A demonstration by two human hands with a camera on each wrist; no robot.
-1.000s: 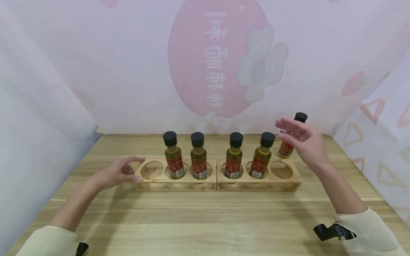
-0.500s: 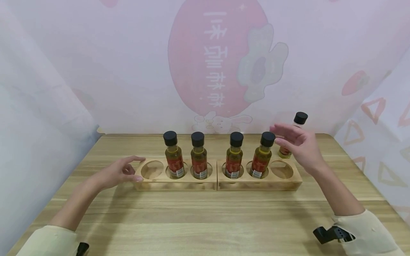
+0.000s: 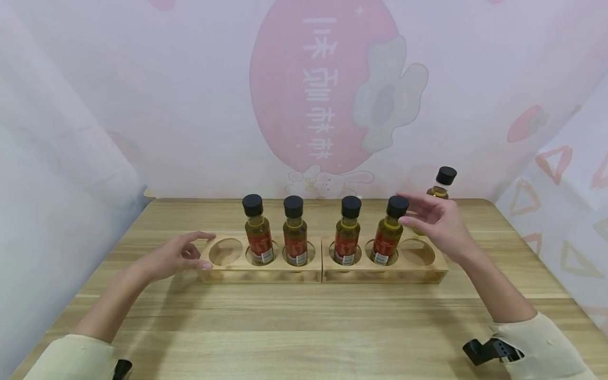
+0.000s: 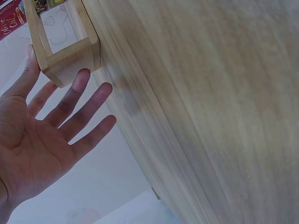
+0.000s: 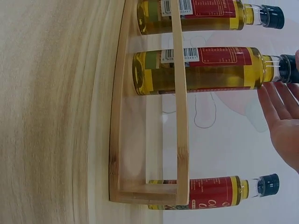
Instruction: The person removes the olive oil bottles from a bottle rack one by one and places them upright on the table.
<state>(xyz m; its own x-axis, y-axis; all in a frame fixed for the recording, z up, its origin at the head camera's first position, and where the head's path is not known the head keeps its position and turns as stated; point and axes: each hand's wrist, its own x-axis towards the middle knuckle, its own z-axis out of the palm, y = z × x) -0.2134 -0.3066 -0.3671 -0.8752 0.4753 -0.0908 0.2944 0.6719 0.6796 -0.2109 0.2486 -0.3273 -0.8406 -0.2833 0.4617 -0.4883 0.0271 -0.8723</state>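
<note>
Since a second ago, the right hand (image 3: 438, 224) has shifted toward 8 o'clock, away from the sixth bottle and up to the fourth; the racks and bottles stay put. That fourth bottle (image 3: 386, 244) stands upright in the middle hole of the right rack (image 3: 439, 261), oil showing golden beneath a red label (image 5: 229, 57). The hand comes at its black cap (image 3: 397, 205) from 3 o'clock, straight fingers (image 5: 268, 106) behind and thumb in front, a fairly narrow gap with the cap between them (whether skin meets plastic yet, I cannot tell).

At 9 o'clock from it, just beside, the third bottle (image 3: 347, 240) fills the next hole. At 2 o'clock, behind the rack, the sixth bottle (image 3: 437, 192) stands on the table (image 3: 266, 327), partly hidden by the right hand.

Farther toward 9 o'clock, the left rack (image 4: 70, 67) sits end to end with the right one, carrying a first bottle (image 3: 258, 240) and a second bottle (image 3: 295, 243). Its far end meets the left hand (image 3: 171, 258), spread wide, with thumb and forefinger at the two corners.

Cream sleeves (image 3: 546, 343) come in from 5 and 7 o'clock. At 12 o'clock hangs a pale cloth (image 3: 190, 105) printed with a big pink strawberry (image 3: 280, 79).
</note>
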